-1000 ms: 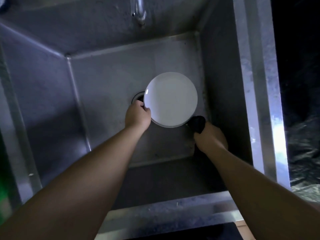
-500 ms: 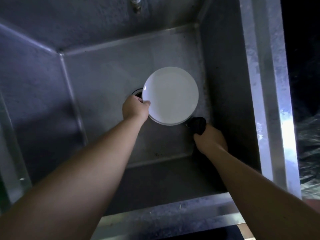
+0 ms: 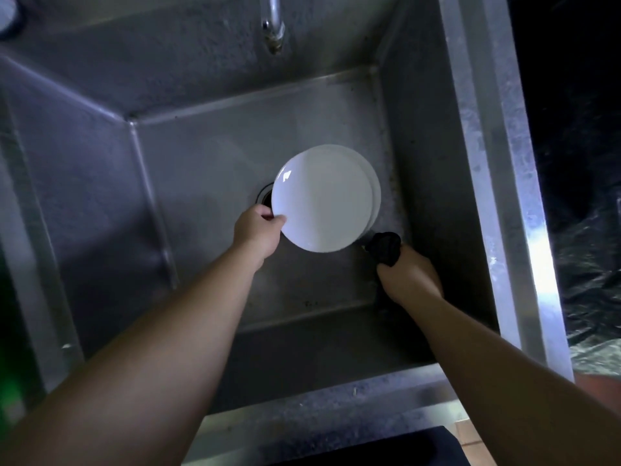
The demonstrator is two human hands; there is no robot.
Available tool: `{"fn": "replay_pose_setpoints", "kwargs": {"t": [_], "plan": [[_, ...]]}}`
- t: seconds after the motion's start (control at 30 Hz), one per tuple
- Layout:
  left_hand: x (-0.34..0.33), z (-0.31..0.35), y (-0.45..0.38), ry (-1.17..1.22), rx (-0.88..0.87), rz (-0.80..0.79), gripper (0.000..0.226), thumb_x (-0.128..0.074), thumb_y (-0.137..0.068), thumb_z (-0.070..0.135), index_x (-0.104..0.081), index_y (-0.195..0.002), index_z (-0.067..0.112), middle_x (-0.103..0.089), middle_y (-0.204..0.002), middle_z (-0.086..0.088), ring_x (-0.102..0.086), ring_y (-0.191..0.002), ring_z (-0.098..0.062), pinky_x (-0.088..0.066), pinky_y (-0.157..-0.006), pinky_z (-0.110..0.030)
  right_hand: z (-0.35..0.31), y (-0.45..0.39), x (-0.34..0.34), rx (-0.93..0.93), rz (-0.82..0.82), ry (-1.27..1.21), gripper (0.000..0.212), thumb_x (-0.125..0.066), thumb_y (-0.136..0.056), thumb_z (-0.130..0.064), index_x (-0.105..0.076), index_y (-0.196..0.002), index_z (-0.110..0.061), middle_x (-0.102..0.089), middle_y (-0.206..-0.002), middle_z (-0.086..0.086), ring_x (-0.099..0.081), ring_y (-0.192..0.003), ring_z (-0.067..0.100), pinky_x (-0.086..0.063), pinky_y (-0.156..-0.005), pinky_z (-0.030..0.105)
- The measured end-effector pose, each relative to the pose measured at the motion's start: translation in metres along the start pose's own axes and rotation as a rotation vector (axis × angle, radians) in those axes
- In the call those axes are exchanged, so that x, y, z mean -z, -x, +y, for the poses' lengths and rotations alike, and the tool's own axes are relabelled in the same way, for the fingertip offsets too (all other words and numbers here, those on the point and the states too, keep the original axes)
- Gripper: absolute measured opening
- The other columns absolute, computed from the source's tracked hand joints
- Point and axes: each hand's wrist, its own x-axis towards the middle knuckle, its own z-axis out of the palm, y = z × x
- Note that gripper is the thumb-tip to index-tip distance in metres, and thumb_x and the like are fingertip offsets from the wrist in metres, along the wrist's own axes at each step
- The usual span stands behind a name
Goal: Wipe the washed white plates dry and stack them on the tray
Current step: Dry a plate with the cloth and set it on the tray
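Pinching the rim, a white plate (image 3: 322, 200) is held by the left hand (image 3: 257, 230) over the sink (image 3: 201, 156), while a dark cloth (image 3: 386, 247) is gripped by the right hand (image 3: 408, 275).

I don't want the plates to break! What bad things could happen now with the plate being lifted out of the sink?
1. The left hand pinches the top plate only at its rim; a washed plate may be slippery, so it could slip onto the plates below and chip.
2. The right hand grips the dark cloth and gives the plate no support.
3. The steel sink is hard, so a drop could crack it.
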Motion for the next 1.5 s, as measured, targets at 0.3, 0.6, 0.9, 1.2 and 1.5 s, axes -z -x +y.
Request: {"fn": "replay_pose_setpoints", "kwargs": {"t": [0.3,0.6,0.9,1.2,1.5], "plan": [[0.043,-0.004,0.048,0.234,0.066,-0.033,0.015,-0.067,-0.087,0.015,-0.054,-0.087,0.009,-0.069,-0.104,-0.017,-0.072,-0.099,-0.035,-0.064,-0.085,-0.049,-0.007,0.038,0.011,0.053,0.055,-0.003,0.023,-0.063,-0.091,-0.026,-0.063,-0.112,-0.016,-0.061,-0.084,0.002,-0.057,-0.071,0.021,-0.043,-0.060,0.032],[0.082,0.017,0.118,0.457,0.093,-0.157,0.017,-0.059,-0.094,0.006,-0.066,-0.100,0.020,-0.074,-0.106,-0.004,-0.074,-0.092,-0.024,-0.063,-0.077,-0.041,-0.022,0.101,0.039,0.092,0.087,-0.053,0.035,-0.063,-0.093,-0.031,-0.039,-0.116,-0.018,-0.062,-0.089,0.006,-0.062,-0.075,0.027,-0.051,-0.064,0.038],[0.148,0.014,0.211,0.591,0.033,-0.286,0.020,-0.053,-0.099,0.006,-0.068,-0.112,0.008,-0.072,-0.119,-0.019,-0.075,-0.100,-0.034,-0.064,-0.080,-0.048,-0.059,0.180,0.081,0.250,0.137,-0.216,0.037,-0.075,-0.088,-0.042,-0.061,-0.117,-0.023,-0.068,-0.102,0.000,-0.065,-0.087,0.018,-0.061,-0.080,0.042],[0.188,0.036,0.316,0.786,-0.154,-0.292,0.029,-0.052,-0.099,0.001,-0.070,-0.120,0.009,-0.078,-0.113,-0.011,-0.076,-0.102,-0.031,-0.063,-0.080,-0.050,-0.135,0.252,0.135,0.676,0.295,-0.254,0.021,-0.074,-0.091,-0.047,-0.061,-0.089,-0.030,-0.067,-0.083,-0.014,-0.063,-0.079,0.007,-0.048,-0.062,0.029],[0.177,0.063,0.391,0.916,-0.334,-0.211,0.027,-0.049,-0.099,-0.002,-0.067,-0.119,-0.003,-0.072,-0.109,-0.027,-0.073,-0.092,-0.033,-0.056,-0.094,-0.063,-0.138,0.280,0.154,1.099,0.262,-0.054,0.047,-0.048,-0.104,-0.049,-0.056,-0.142,-0.023,-0.063,-0.140,-0.001,-0.054,-0.131,0.024,-0.045,-0.106,0.042]]}}
